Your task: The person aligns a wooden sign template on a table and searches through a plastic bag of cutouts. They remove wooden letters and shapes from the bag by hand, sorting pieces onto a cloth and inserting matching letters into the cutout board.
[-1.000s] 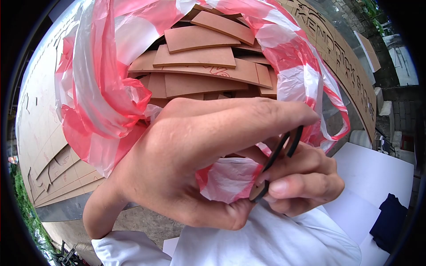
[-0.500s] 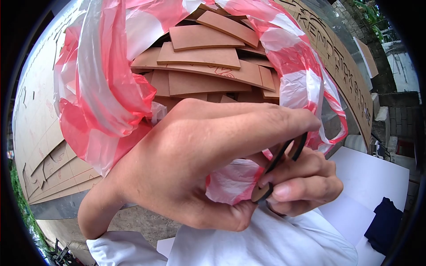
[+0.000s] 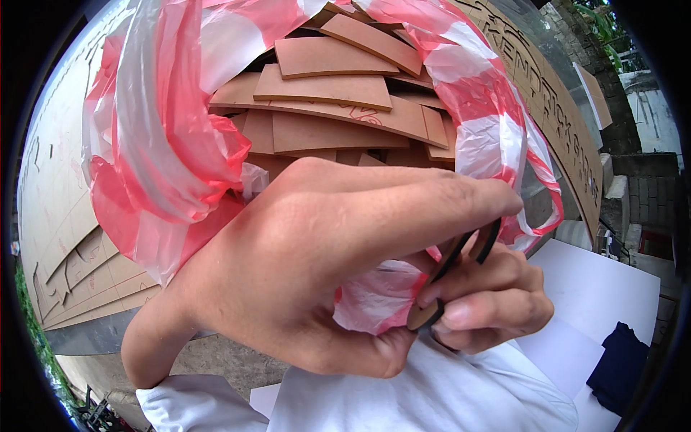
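My left hand reaches across the middle of the view, its thumb and a finger closed on a small curved cut-out piece. This piece has a brown face and black edges, like letter shapes cut from board; its full outline is hidden by my fingers. My right hand, fingers curled, grips the same piece from the right side. Just beyond my hands stands a red and white striped plastic bag, gaping at the top. Stacked brown board strips fill it, one bearing red markings.
Cut boards with letter-shaped openings lie at the left. A brown board with cut lettering runs along the right. White sheets and a dark cloth are at lower right. A block wall stands beyond.
The view has shifted very slightly. Both hands keep almost the same pose on the cut-out piece, and the bag stays in place.
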The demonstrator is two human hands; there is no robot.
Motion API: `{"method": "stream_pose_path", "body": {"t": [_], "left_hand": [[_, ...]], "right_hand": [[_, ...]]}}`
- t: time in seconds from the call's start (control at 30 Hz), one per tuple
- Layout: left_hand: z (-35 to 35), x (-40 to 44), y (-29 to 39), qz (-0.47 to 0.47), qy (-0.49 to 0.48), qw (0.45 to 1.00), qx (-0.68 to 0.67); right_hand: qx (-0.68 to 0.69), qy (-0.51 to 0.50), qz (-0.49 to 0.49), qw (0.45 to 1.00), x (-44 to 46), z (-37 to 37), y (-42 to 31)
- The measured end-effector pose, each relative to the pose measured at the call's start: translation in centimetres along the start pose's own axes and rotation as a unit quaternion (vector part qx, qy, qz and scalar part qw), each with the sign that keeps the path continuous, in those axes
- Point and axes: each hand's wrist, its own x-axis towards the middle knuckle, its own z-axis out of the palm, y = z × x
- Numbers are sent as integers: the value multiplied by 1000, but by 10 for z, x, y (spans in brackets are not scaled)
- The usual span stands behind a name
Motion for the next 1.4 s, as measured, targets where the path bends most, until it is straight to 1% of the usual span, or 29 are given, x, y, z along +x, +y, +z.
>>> {"method": "stream_pose_path", "body": {"t": [0.17,0.47,0.67,0.8,0.9,1.4], "left_hand": [[0,1,2,-4,-4,1000,0],[1,1,3,-19,7,1000,3],[1,0,-3,12,9,1000,10],[2,0,-4,19,10,1000,11],[2,1,-3,19,7,1000,9],[0,0,1,-8,-2,1000,5]], "right_hand": [[-3,-27,6,1000,-1,-5,-1],[-5,-46,19,999,1,-8,-3],[-16,-33,-2,999,-2,-5,0],[-13,-34,9,999,-4,-6,-1],[-9,-21,18,1000,-4,-5,-2],[-39,-45,11,998,-1,-6,-2]]}}
